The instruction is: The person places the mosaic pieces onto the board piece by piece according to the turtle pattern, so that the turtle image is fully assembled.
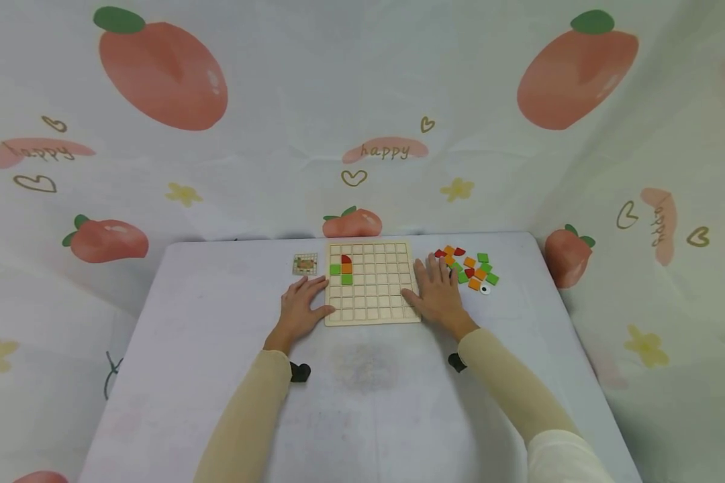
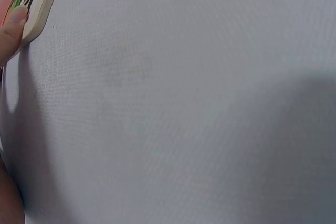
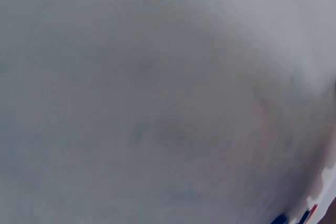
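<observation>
Evidently, from my remote station, I find the gridded board lying flat on the table, between the two hands. Its upper left portion bears four pieces: a red quarter-round, an orange square and two green squares.

I record the left hand at the board's left edge, fingers extended and relaxed, not clenched; the left wrist view confirms its thumb on the near corner. I record the right hand with fingers spread and straight, grasping nothing that I can see, thumb at the board's right edge. Its fingertips reach the loose tiles; whether they touch any, I cannot tell. The right wrist view is too blurred to help.

Handling assessment: I judge the board to be thin wood, light and stiff, likely to slide on the tabletop if pushed. I would steady it by its plain border, clear of the filled cells, and keep it level, lest the pieces shift. I rate the tiles as light, rigid and perhaps slick. Each should be pinched by opposite edges, or first slid apart where they crowd together.
</observation>
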Available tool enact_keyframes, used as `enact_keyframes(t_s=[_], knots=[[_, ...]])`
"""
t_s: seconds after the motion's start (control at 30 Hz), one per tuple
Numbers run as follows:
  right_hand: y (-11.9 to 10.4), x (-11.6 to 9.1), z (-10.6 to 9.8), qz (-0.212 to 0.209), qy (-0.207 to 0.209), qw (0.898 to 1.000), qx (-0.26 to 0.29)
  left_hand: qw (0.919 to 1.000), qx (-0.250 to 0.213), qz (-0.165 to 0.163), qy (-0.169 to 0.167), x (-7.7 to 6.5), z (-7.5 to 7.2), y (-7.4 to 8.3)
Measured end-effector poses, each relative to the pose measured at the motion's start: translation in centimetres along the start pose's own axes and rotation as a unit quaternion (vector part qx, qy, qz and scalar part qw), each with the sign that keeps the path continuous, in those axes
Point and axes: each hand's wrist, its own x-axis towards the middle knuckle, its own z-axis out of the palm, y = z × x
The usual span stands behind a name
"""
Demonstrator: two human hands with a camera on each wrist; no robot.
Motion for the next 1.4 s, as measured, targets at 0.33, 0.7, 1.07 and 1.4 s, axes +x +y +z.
enact_keyframes(t_s=[0.33,0.7,1.07,1.4], knots=[[2.5,-0.5,-0.3,0.028,0.008,1.000,0.009,1.0000,0.002,-0.006,-0.002,0.0,0.1,-0.2],[5.4,-1.9,-0.5,0.065,0.026,0.997,0.031,0.9999,-0.001,-0.011,-0.006,0.0,0.1,0.0],[7.2,-2.2,-0.6,0.107,0.093,0.988,0.064,1.0000,0.003,-0.003,0.000,0.0,0.2,-0.2],[7.8,-1.7,-0.5,0.126,0.138,0.977,0.103,0.9999,0.002,-0.011,-0.006,0.0,-0.1,0.0]])
